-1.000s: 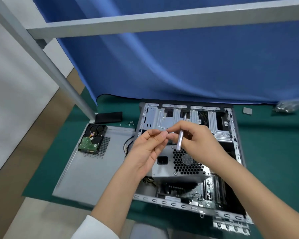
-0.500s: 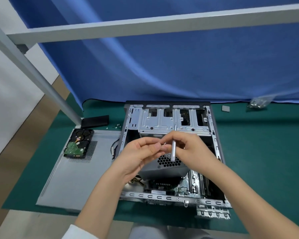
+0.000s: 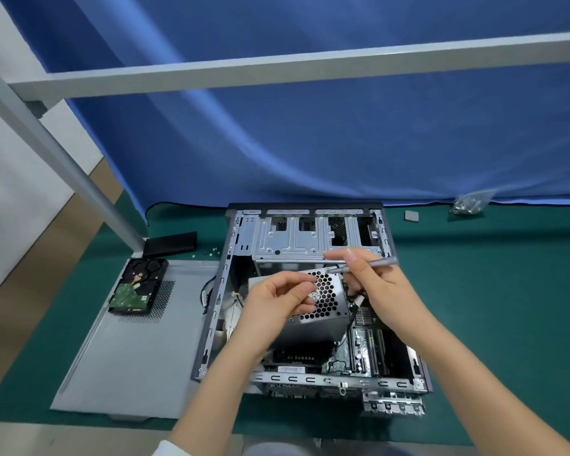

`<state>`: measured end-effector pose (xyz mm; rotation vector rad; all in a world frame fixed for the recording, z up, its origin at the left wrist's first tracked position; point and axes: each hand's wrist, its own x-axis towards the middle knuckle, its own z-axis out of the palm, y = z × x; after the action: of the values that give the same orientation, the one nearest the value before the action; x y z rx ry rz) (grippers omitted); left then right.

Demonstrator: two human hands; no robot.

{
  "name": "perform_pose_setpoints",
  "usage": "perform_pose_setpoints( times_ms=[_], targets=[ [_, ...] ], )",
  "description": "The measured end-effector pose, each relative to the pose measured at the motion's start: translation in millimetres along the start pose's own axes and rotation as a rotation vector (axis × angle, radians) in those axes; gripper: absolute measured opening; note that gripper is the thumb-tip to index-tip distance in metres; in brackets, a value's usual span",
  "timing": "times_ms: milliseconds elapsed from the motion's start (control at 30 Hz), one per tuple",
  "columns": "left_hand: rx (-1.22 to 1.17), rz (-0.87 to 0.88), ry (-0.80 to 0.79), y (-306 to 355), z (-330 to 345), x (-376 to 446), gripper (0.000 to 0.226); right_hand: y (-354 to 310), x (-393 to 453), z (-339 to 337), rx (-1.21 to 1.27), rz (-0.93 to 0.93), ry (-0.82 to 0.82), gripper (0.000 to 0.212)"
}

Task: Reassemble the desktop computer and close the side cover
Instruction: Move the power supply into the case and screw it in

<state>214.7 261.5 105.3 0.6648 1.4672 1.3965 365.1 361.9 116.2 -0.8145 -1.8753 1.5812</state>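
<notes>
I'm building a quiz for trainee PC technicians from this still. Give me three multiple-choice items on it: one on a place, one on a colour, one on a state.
1. Where does the hard drive lie?
A. on the side cover
B. inside the case
C. on the floor

2. What colour is the mat?
A. red
B. green
C. yellow

3. What does the right hand do?
A. rests flat on the mat
B. lifts the drive
C. holds a screwdriver

Key: 1 A, the drive sits on the grey panel left of the computer case. 2 B, the mat is dark green. 3 C, fingers grip the slim grey tool.

bare forearms, white sleeve (image 3: 165, 448) at left elbow
</notes>
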Motion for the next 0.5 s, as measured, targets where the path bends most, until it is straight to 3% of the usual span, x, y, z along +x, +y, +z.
perform_pose_setpoints(
  times_ms=[100, 267, 500],
  targets=[
    [-0.019, 0.009, 0.018, -5.1, 5.7, -5.6, 0.016, 5.0, -4.4, 3.9, 0.201, 0.049, 0.002, 0.006],
    [-0.061, 0.020, 0.069, -13.1, 9.2, -7.8, 0.020, 7.8, -9.9, 7.7, 0.291, 0.079, 0.001, 0.025],
    [-0.073, 0.046, 0.068, -16.7, 11.8, -5.7, 0.022, 9.3, -14.1, 2.4, 0.298, 0.094, 0.011, 0.029]
  ],
)
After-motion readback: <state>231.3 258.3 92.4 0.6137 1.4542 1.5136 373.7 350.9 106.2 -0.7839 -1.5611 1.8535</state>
